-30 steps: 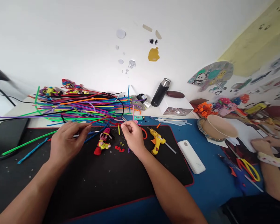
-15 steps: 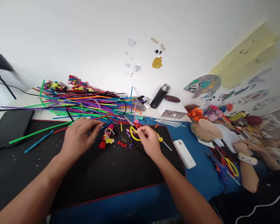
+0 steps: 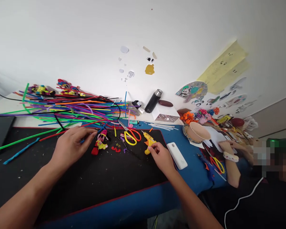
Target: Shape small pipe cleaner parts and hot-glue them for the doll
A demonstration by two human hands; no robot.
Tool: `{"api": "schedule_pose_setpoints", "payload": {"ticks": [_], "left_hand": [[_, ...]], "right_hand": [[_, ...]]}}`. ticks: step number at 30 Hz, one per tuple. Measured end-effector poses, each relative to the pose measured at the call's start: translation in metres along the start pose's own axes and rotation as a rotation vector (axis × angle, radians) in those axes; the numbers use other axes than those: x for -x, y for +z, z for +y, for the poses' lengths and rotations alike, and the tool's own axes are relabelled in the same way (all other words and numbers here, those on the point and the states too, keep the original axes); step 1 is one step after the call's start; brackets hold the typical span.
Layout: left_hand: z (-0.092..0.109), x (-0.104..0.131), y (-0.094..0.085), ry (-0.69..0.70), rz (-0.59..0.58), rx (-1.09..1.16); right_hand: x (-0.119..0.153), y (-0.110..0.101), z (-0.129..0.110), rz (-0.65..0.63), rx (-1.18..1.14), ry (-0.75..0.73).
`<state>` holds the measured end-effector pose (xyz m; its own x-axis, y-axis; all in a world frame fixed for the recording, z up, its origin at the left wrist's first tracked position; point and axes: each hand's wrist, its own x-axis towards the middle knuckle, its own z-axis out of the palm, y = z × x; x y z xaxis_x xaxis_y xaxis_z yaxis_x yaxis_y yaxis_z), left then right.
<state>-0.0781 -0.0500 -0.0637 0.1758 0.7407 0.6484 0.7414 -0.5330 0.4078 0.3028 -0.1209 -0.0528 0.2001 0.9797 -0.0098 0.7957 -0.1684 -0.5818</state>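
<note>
My left hand (image 3: 72,143) hovers over the black mat with thumb and fingertips pinched together. What they hold, if anything, is too small to make out; a blue pipe cleaner (image 3: 102,127) shows just beyond the fingertips. Right of it lies a small pipe-cleaner doll (image 3: 101,141) in pink, yellow and red. My right hand (image 3: 161,156) has its thumb and fingers closed at the handle of a yellow hot glue gun (image 3: 148,141) lying on the mat. Scissors (image 3: 130,137) with yellow and red handles lie between the hands, near red curled pieces (image 3: 115,149).
A heap of coloured pipe cleaners (image 3: 85,109) covers the back left. A black thermos (image 3: 153,101) and a white box (image 3: 166,115) stand by the wall. A white power bank (image 3: 177,156) lies right of the mat. Farther right, another person's arm (image 3: 232,168) rests near a bowl (image 3: 199,132).
My right hand has moved from the scissors' yellow handle to the glue gun. The left hand stays pinched near the doll. The view has turned to the right.
</note>
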Motion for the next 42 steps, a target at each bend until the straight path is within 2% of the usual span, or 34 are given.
{"api": "schedule_pose_setpoints", "payload": {"ticks": [6, 10, 15, 18, 21, 24, 27, 30, 32, 34, 35, 37, 39, 42], "left_hand": [[0.002, -0.001, 0.000, -0.008, 0.006, 0.040], [-0.001, 0.000, 0.000, 0.006, 0.018, 0.021], [0.002, -0.005, -0.007, 0.039, 0.080, -0.025], [0.017, -0.009, -0.014, 0.096, 0.114, 0.009], [0.041, -0.006, -0.013, 0.146, 0.086, 0.120], [0.069, 0.003, -0.003, 0.253, -0.033, 0.269], [0.093, 0.016, 0.012, 0.346, -0.097, 0.343], [0.108, 0.026, 0.024, 0.409, -0.146, 0.382], [0.113, 0.031, 0.029, 0.403, -0.187, 0.419], [0.117, 0.033, 0.035, 0.326, -0.289, 0.502], [0.120, 0.034, 0.038, 0.245, -0.358, 0.570], [0.127, 0.036, 0.049, -0.056, -0.536, 0.757], [0.136, 0.037, 0.063, -0.522, -0.745, 1.036], [0.150, 0.038, 0.089, -0.720, -0.835, 1.156]], "right_hand": [[-0.008, 0.015, 0.000, -0.024, 0.196, 0.068], [-0.012, 0.030, -0.002, 0.028, 0.268, 0.016], [-0.014, 0.037, 0.002, 0.088, 0.194, 0.034], [-0.016, 0.036, 0.005, 0.097, 0.147, 0.072], [-0.017, 0.034, 0.004, 0.094, 0.140, 0.076], [-0.017, 0.030, 0.002, 0.056, 0.142, 0.042], [-0.017, 0.027, 0.000, 0.021, 0.142, 0.019], [-0.019, 0.028, 0.002, 0.028, 0.129, 0.037], [-0.020, 0.030, 0.003, 0.048, 0.116, 0.056], [-0.021, 0.032, 0.004, 0.070, 0.099, 0.070], [-0.021, 0.033, 0.004, 0.081, 0.088, 0.074], [-0.021, 0.035, 0.005, 0.099, 0.056, 0.075], [-0.019, 0.035, 0.006, 0.117, 0.009, 0.071], [-0.013, 0.036, 0.011, 0.161, -0.085, 0.067]]}}
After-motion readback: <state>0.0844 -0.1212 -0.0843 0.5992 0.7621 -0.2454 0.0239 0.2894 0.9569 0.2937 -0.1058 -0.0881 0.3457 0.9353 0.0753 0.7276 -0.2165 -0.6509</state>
